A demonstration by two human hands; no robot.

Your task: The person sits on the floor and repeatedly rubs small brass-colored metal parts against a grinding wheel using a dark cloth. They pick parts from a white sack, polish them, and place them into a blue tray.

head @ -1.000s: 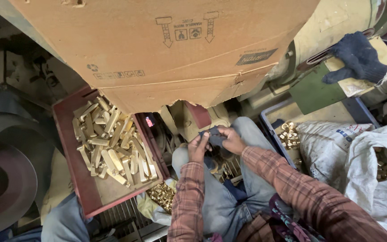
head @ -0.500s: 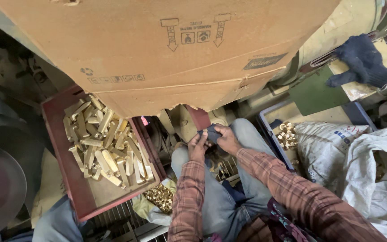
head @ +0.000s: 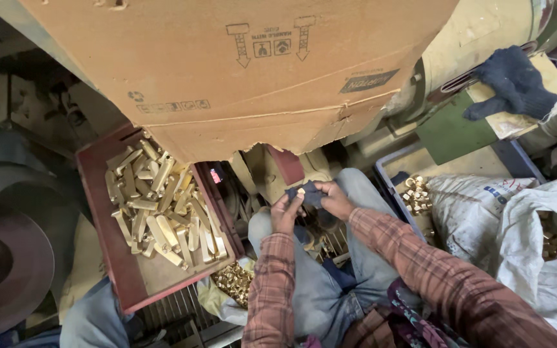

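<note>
Cardboard sheet (head: 227, 71) overhangs red tray (head: 107, 251) (brass pieces (head: 159, 203)).

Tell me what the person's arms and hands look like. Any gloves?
No gloves. The left hand and right hand are bare. Both arms wear long sleeves in a red-brown check with thin light lines, reaching down to the wrists.

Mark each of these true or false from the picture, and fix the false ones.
1. Both hands hold a dark cloth with a small brass piece. True: the left hand and right hand meet on the dark cloth.
2. The red tray is empty. False: the red tray holds many brass bars.
3. A dark glove lies at upper right. True: the dark glove rests on a board.
4. The white sack sits left of the tray. False: the white sack is on the right.
</note>
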